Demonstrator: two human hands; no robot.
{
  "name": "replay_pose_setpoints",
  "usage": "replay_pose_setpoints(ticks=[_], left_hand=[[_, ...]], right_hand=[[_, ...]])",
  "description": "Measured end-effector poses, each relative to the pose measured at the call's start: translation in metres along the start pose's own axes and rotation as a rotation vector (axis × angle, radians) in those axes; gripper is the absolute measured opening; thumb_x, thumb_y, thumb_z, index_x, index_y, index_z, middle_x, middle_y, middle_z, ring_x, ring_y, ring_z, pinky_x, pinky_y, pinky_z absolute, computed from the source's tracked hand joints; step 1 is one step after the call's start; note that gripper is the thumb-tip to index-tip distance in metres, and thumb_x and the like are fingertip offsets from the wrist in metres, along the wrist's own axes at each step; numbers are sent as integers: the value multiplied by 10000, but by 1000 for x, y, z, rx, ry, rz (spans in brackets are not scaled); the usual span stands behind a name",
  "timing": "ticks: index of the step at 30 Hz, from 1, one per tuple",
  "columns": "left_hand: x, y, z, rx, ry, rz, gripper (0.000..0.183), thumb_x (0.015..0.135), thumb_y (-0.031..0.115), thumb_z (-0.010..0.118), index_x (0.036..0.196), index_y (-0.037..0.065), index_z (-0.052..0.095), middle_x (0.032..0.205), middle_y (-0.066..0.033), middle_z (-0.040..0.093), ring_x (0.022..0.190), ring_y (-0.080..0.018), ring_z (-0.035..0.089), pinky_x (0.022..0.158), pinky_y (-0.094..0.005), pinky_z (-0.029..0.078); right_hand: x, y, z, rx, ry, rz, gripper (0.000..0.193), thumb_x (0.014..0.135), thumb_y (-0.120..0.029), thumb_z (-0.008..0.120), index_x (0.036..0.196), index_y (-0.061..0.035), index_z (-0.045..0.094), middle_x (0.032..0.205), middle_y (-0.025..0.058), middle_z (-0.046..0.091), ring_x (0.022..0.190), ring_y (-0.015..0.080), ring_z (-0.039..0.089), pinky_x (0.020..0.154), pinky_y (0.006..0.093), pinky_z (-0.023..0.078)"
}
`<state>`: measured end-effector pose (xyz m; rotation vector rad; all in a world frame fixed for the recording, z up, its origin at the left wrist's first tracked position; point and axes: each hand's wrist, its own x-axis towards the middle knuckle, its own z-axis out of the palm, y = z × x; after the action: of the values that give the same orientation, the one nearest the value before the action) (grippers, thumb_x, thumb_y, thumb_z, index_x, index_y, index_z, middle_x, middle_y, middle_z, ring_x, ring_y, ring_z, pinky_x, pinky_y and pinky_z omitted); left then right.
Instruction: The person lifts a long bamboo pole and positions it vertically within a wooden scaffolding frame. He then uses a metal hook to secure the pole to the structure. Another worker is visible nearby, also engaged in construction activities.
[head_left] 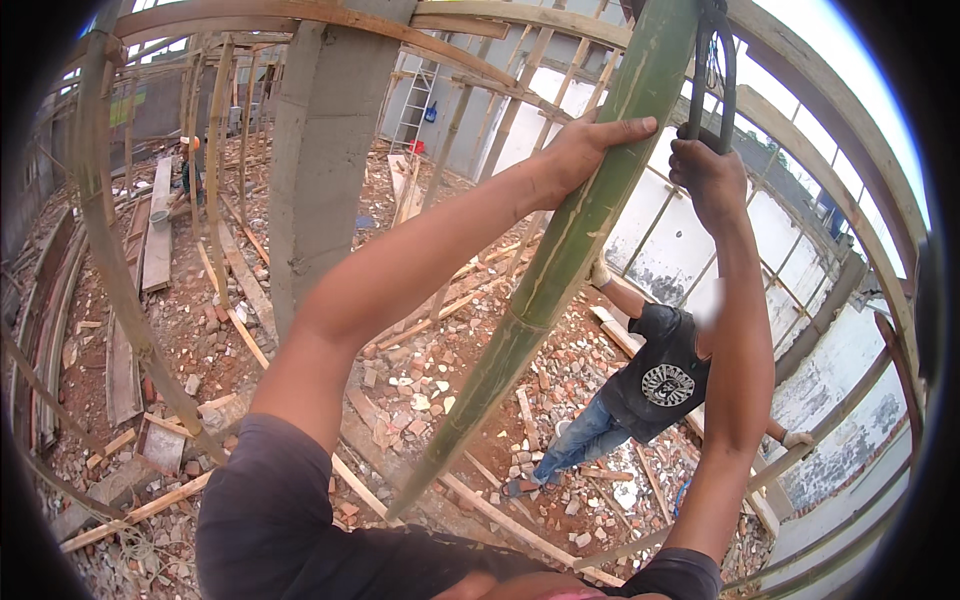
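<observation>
A thick green bamboo pole (pixel 570 235) slants from the top of the view down to the rubble. My left hand (pixel 598 148) is closed around its upper part, with the thumb across the front and the other fingers hidden behind. Just right of the pole, my right hand (pixel 710 180) is raised and closed on the lower ends of the handles of dark pincers (pixel 727 85). Their head points up beside the bamboo near the upper edge, where the jaws are hard to make out.
Below, a co-worker in a dark shirt (pixel 655 370) has one gloved hand (pixel 600 272) near the bamboo and another on a timber pole (pixel 830 425). A concrete column (pixel 320 150) stands left. Timber beams (pixel 850 150) frame the upper right. Brick rubble (pixel 420 385) and planks cover the ground.
</observation>
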<state>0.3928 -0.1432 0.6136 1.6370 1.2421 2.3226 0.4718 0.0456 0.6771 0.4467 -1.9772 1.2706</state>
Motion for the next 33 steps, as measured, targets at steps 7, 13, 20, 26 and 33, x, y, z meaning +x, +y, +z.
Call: replay_pose_setpoints(ticks=[7, 13, 20, 26, 33], left_hand=[[-28, 43, 46, 755, 505, 552, 640, 837, 372, 698, 1282, -30, 477, 1201, -140, 539, 1098, -251, 526, 976, -379, 429], [25, 87, 117, -238, 30, 25, 508, 814, 501, 637, 959, 16, 594, 877, -146, 589, 903, -280, 587, 820, -461, 474], [88, 78, 140, -658, -9, -51, 375, 872, 363, 627, 953, 1, 575, 776, -123, 589, 712, -257, 619, 656, -460, 517], [77, 89, 154, -550, 298, -82, 234, 918, 229, 602, 948, 0, 571, 728, -131, 598, 593, -249, 593, 548, -413, 508], [124, 85, 160, -303, 346, -122, 484, 930, 371, 521, 1173, -44, 573, 961, -126, 618, 783, -262, 627, 680, -380, 530]], right_hand=[[-29, -90, -62, 488, -569, 305, 225, 878, -121, 627, 1046, 20, 576, 877, 63, 587, 704, 97, 532, 566, 211, 445], [-66, -134, -37, 425, -295, 235, 397, 897, -192, 610, 1212, 33, 522, 878, 7, 555, 680, 42, 528, 519, 143, 464], [-54, -129, -60, -12, -348, 315, 446, 865, -146, 633, 1220, 74, 477, 915, 107, 638, 754, 131, 609, 616, 239, 496], [-95, -156, -1, -1341, 198, -194, 562, 759, -213, 719, 1174, 105, 512, 904, 237, 689, 875, 356, 695, 755, 414, 542], [-64, -108, 1, -1583, 543, -402, 452, 870, -250, 648, 1188, 58, 558, 1018, 306, 665, 983, 424, 667, 856, 480, 526]])
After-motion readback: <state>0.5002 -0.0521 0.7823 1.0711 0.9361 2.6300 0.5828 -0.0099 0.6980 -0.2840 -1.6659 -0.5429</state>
